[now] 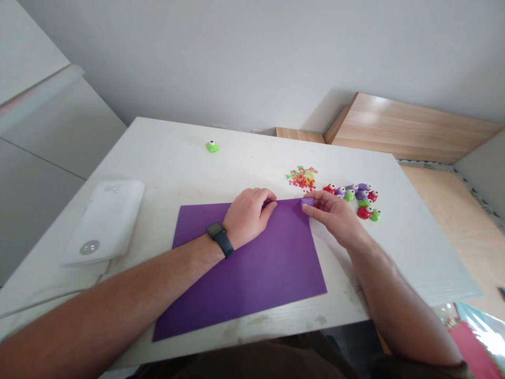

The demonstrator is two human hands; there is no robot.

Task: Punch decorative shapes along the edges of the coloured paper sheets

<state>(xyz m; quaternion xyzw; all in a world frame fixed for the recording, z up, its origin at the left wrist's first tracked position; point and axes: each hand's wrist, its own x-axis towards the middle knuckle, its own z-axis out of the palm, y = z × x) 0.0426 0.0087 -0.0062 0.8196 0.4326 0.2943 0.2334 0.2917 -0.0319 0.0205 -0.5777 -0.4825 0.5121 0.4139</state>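
Observation:
A purple sheet of paper (276,258) lies in front of me on the white table. My left hand (248,213), with a dark watch on its wrist, rests over the sheet, thumb and forefinger closed at its far edge. At the far right corner of the sheet, my right hand (329,210) grips a small purple craft punch (306,202) between thumb and fingers. The fingers partly hide the punch. Just beyond it lies a pile of small red, green and yellow paper cutouts (303,179).
Several red, green and purple craft punches (363,195) with eye-like tops cluster right of my right hand. One green punch (212,147) stands alone at the back. A white device (112,221) with a cable lies left. Wooden boards (410,126) stand behind the table.

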